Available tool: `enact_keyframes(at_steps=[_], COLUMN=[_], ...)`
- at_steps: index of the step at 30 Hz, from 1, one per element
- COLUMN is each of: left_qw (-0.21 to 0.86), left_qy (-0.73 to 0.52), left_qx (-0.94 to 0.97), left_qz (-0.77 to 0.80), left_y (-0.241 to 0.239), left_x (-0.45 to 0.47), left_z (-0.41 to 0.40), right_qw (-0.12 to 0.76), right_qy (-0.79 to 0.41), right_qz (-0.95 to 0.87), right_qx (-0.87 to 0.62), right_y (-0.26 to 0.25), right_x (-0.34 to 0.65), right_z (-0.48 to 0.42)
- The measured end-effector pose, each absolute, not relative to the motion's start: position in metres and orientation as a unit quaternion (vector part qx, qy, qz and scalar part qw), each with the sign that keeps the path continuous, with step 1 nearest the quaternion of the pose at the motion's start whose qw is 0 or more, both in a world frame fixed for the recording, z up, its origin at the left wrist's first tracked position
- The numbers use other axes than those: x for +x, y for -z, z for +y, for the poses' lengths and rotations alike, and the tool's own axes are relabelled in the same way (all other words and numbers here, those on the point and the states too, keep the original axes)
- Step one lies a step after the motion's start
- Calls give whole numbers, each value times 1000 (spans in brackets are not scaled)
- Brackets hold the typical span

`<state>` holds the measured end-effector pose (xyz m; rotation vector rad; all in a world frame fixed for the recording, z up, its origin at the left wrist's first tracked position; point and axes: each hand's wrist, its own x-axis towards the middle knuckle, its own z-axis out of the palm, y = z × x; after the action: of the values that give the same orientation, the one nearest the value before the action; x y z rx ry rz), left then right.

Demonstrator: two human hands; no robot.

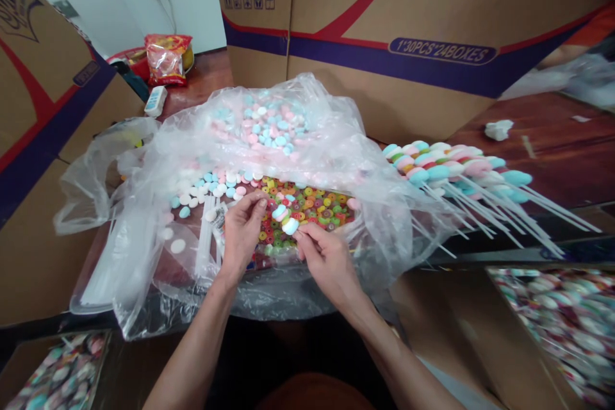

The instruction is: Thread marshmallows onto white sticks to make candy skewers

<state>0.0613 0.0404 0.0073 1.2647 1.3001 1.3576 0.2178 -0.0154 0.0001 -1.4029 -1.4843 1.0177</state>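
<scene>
Pinched by the thumb and forefinger of the right hand (329,261), a short stack of pastel candies (285,220) is held at its lower end, just off the fingertips; any stick there is too small to be made out. On the left hand (244,225), just across from the stack and apart from it, thumb and forefinger are brought close together, though whether anything is gripped between them cannot be told.

Beneath the stack and between the two sets of fingers, ring-shaped gummies (329,210) are spread. Should the right pinch be loosened, the stack could be dropped among them, since no other support is seen. An end piece could be lost if pressed off-centre by the left fingers.

To the left of the left fingers, loose discs (193,191) are scattered and could be knocked by a swinging wrist. Well to the right of the right fingers, candy-laden sticks (446,170) are piled on the table (538,141), their bare ends pointed towards its near edge; if the crumpled clear plastic (401,221) beside them were tugged, the pile could be shifted.
</scene>
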Motion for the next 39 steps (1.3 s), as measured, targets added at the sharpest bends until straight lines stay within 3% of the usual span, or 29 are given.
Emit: enact_keyframes(at_steps=[12, 24, 32, 36, 39], left_qw=[602, 644, 640, 532, 297], left_qy=[-562, -580, -558, -515, -483], left_qx=[329, 240, 274, 419, 540], left_qz=[462, 439, 452, 526, 622], left_y=[-10, -11, -7, -10, -13], left_x=[65, 92, 106, 81, 36], left_z=[41, 26, 15, 18, 23], right_qw=[430, 439, 451, 449, 442], right_qy=[-392, -263, -260, -307, -322], right_qz=[-616, -654, -628, -613, -614], right_qx=[-531, -557, -578, -574, -570], right_y=[-2, 6, 5, 10, 11], right_x=[215, 211, 207, 210, 212], right_z=[-17, -22, -21, -19, -17])
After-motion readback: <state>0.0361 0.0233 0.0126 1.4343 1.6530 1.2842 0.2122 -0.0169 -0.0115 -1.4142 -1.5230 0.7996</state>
